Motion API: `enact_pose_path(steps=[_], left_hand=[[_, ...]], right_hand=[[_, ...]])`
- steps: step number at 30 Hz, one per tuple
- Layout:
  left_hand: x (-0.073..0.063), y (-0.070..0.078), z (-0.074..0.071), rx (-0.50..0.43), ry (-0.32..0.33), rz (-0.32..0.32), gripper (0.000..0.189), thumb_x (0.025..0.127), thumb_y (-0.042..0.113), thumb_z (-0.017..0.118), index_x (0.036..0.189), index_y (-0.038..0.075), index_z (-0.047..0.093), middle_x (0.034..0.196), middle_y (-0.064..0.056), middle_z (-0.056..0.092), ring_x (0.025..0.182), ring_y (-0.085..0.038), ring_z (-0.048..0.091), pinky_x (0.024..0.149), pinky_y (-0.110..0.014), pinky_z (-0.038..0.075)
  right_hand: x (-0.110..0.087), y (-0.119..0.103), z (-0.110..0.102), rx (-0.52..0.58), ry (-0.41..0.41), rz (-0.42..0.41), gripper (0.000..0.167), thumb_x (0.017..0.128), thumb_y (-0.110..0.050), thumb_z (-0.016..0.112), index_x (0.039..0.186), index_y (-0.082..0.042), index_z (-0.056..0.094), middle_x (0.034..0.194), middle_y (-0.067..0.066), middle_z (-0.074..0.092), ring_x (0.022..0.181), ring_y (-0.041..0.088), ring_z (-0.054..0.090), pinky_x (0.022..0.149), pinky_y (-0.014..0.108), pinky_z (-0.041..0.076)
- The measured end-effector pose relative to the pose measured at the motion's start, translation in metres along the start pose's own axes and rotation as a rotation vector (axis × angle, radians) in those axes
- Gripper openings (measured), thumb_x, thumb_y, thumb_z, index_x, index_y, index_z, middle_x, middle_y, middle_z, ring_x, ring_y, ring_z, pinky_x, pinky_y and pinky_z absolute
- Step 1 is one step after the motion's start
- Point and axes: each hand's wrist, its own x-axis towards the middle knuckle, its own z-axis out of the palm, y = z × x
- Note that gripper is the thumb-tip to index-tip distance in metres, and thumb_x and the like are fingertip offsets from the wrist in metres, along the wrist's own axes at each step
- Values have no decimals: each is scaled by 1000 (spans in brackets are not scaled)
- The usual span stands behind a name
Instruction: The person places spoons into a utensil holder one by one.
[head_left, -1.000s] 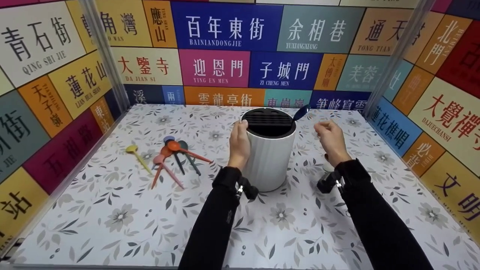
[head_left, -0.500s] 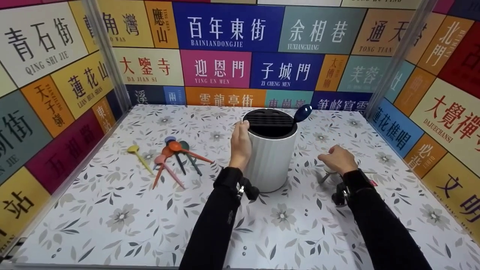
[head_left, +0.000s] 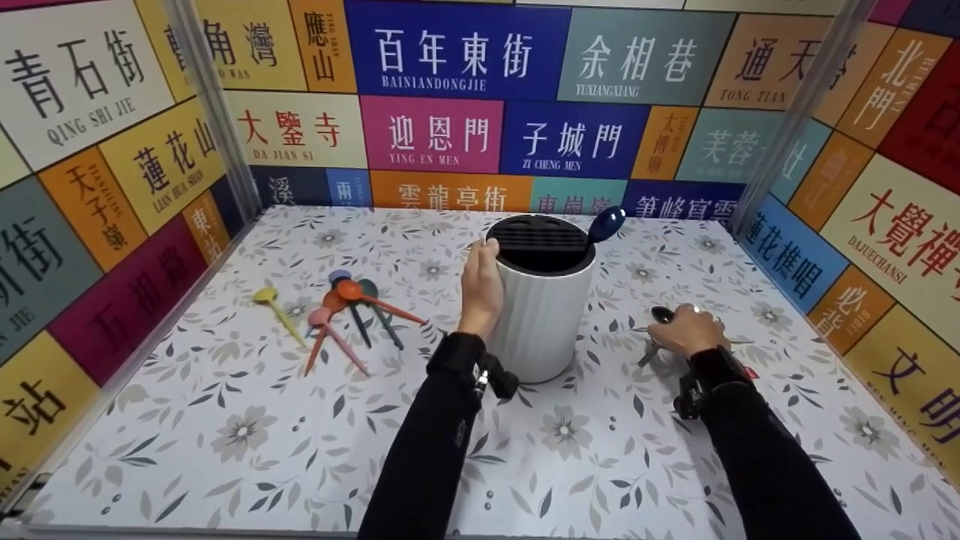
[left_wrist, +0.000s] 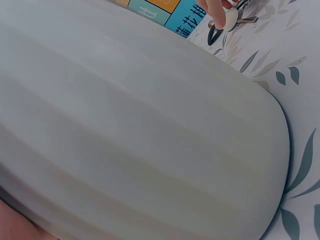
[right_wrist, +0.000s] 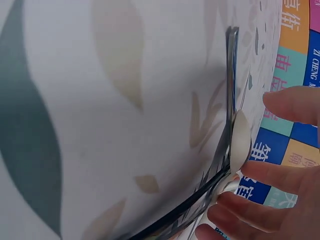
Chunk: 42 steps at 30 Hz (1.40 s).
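A white, ribbed utensil holder (head_left: 536, 322) with a black slotted top stands upright at the middle of the table. Against its left side my left hand (head_left: 480, 289) holds it, fingers laid along the wall. A dark blue spoon (head_left: 606, 223) sticks up from its right rim. To the right, my right hand (head_left: 688, 331) is down over a small pile of cutlery, beside a dark spoon (head_left: 661, 314). In the right wrist view the thumb stands apart, and fingertips (right_wrist: 250, 169) touch or nearly touch a pale spoon bowl (right_wrist: 241, 142). Metal handles (right_wrist: 231, 65) lie beside it.
Left of the holder lies a group of coloured spoons, among them a yellow spoon (head_left: 266, 297), a pink spoon (head_left: 321, 318) and an orange spoon (head_left: 349, 290). Sign-printed walls (head_left: 450, 52) enclose the flower-patterned table (head_left: 247, 465) at the back and sides.
My right hand has moved right and down from beside the holder to the cutlery pile. The blue spoon in the holder has turned its bowl. My left hand has stayed on the holder.
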Motion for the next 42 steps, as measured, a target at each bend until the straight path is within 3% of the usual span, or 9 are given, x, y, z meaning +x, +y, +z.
enact_pose_path(steps=[5, 12, 18, 22, 27, 34, 40, 42], left_hand=[[0, 1, 1, -1, -2, -7, 56, 102, 40, 33, 128, 0, 63, 136, -17, 64, 130, -31, 57, 111, -42, 41], [0, -1, 1, 10, 1, 7, 51, 104, 39, 33, 122, 1, 63, 131, -17, 65, 126, -32, 58, 109, -42, 42], [-2, -1, 0, 1, -6, -21, 57, 103, 41, 34, 134, 1, 61, 142, -17, 61, 134, -32, 54, 114, -42, 39], [-2, 0, 1, 4, -7, -15, 58, 103, 39, 34, 137, 1, 61, 143, -17, 61, 135, -31, 54, 115, -42, 39], [-1, 0, 0, 13, 0, -4, 57, 103, 39, 34, 135, 0, 61, 142, -17, 62, 135, -31, 54, 114, -42, 39], [-2, 0, -1, 15, -1, -21, 58, 102, 41, 34, 135, 2, 61, 144, -16, 60, 136, -32, 53, 114, -43, 39], [-2, 1, 0, 15, 10, -22, 51, 102, 41, 33, 121, 4, 63, 132, -16, 65, 127, -32, 59, 108, -43, 43], [-2, 1, 0, 17, 12, -21, 51, 102, 40, 33, 119, 4, 63, 131, -16, 65, 126, -32, 59, 107, -43, 44]], right_hand=[[1, 11, -2, -65, 44, -89, 51, 94, -24, 53, 132, 11, 51, 131, 45, 46, 120, 65, 41, 92, 72, 42], [4, 27, 7, -164, 79, -201, 56, 94, -17, 66, 136, 15, 46, 128, 48, 49, 118, 67, 45, 93, 75, 42], [5, 32, 9, -154, 140, -254, 41, 86, -6, 63, 123, 10, 55, 121, 42, 57, 108, 63, 54, 83, 71, 46], [6, 31, 9, -122, 163, -257, 34, 84, -6, 63, 114, 8, 56, 114, 38, 61, 102, 59, 60, 78, 68, 48], [6, 21, 6, -19, 176, -236, 29, 88, -15, 61, 107, 7, 55, 106, 33, 62, 93, 51, 61, 75, 61, 48], [2, -6, 0, 212, 133, -219, 16, 94, -15, 46, 100, -1, 49, 96, 18, 53, 84, 34, 50, 72, 41, 38], [-1, -37, -4, 449, 93, -196, 32, 97, -16, 48, 118, 6, 56, 112, 20, 56, 80, 24, 47, 68, 33, 38], [-3, -47, -5, 517, 75, -183, 36, 97, -18, 51, 123, 6, 57, 109, 16, 56, 75, 19, 45, 64, 30, 38]])
